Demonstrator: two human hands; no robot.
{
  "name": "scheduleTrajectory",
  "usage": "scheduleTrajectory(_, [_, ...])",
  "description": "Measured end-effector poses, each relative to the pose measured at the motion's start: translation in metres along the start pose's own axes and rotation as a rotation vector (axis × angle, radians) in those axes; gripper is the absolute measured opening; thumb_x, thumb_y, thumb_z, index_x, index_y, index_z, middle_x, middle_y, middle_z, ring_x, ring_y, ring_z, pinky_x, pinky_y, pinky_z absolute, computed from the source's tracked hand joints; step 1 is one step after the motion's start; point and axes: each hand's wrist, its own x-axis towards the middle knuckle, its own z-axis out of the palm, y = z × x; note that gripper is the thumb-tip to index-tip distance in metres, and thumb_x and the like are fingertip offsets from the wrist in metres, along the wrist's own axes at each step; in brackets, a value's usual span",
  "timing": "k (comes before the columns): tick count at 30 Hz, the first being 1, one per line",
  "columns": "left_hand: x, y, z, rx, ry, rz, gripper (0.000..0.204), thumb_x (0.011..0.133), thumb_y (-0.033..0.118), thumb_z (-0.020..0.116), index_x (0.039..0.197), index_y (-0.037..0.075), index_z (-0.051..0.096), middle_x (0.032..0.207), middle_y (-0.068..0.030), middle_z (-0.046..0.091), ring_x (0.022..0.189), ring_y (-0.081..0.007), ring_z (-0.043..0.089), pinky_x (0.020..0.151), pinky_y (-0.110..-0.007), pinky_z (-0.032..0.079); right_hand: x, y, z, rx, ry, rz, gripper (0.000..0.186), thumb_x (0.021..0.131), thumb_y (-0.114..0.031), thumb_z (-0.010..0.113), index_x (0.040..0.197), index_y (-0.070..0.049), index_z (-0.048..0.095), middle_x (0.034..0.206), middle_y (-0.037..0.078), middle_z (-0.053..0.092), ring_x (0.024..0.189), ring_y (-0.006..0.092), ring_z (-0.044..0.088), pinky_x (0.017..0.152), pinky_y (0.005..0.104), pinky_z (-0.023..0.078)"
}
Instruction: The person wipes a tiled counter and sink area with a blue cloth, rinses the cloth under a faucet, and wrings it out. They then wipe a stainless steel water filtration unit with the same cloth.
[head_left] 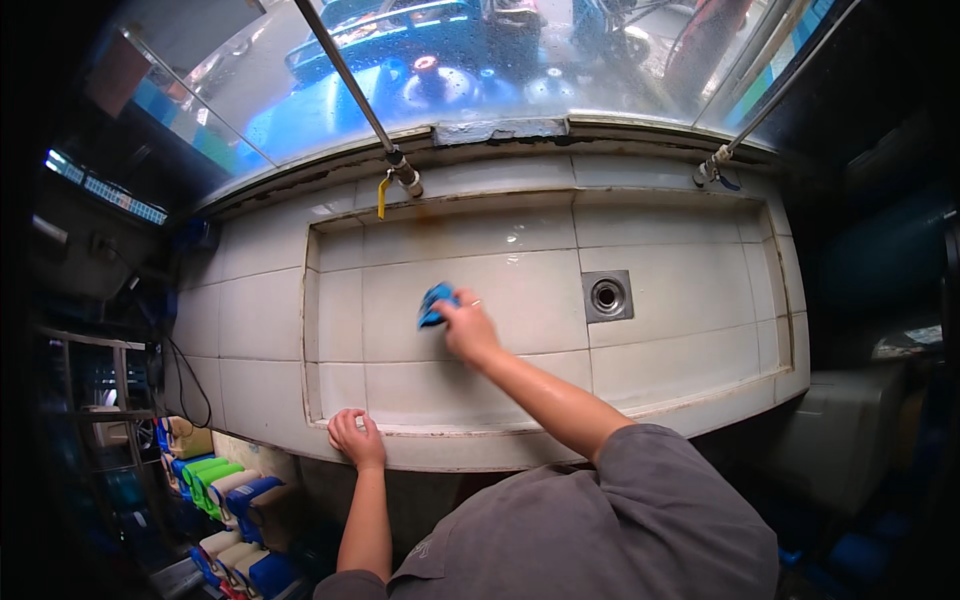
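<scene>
I see right hand (470, 328) clutching bunched cloth (434, 306) inside sink (665, 365), probably for firm control; contact underneath unclear. Left hand (357, 438), seven o'clock from cloth, rests loosely curled on rim (480, 452), grasping nothing visible, likely bracing reach. Drain (607, 296) at cloth's three o'clock.

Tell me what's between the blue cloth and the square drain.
Head view: next to the blue cloth come the fingers of the right hand holding it, then only white tile up to the square drain.
</scene>
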Motion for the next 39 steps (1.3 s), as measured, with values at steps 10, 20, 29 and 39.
scheduleTrajectory(10, [0.007,0.000,0.005,-0.031,0.037,0.017,0.009,0.078,0.013,0.062,0.086,0.011,0.060,0.104,-0.0059,0.057,0.112,-0.0285,0.047,0.099,-0.045,0.031,-0.039,0.115,-0.080,-0.392,0.193,0.100,0.041,0.070,0.002,0.060,0.106,-0.015,0.067,0.118,0.019,0.053,0.108,0.0372,0.052,0.092,0.0444,0.046])
scheduleTrajectory(20, [0.008,0.000,0.007,-0.015,0.037,-0.009,0.008,0.078,0.014,0.062,0.085,0.011,0.060,0.102,-0.0059,0.058,0.112,-0.0286,0.047,0.099,-0.045,0.031,-0.017,0.022,0.000,-0.030,0.019,-0.083,0.041,0.074,0.003,0.055,0.109,-0.014,0.067,0.121,0.024,0.053,0.115,0.0394,0.050,0.093,0.0437,0.047])
scheduleTrajectory(29, [0.007,0.000,0.004,-0.002,0.013,-0.007,0.005,0.080,0.014,0.061,0.084,0.010,0.060,0.102,-0.0058,0.059,0.112,-0.0284,0.047,0.100,-0.045,0.031,0.095,-0.015,0.107,-0.352,0.013,-0.194,0.027,0.083,-0.011,0.054,0.109,-0.010,0.061,0.111,0.017,0.053,0.100,0.0350,0.056,0.072,0.0432,0.054])
scheduleTrajectory(39, [0.007,-0.003,0.007,-0.012,0.032,0.038,0.004,0.080,0.014,0.061,0.082,0.012,0.060,0.100,-0.0051,0.060,0.111,-0.0276,0.048,0.099,-0.046,0.030,0.104,0.116,-0.068,-0.422,0.259,0.690,0.025,0.093,-0.018,0.050,0.116,-0.009,0.049,0.114,0.020,0.047,0.087,0.0393,0.065,0.075,0.0482,0.054])
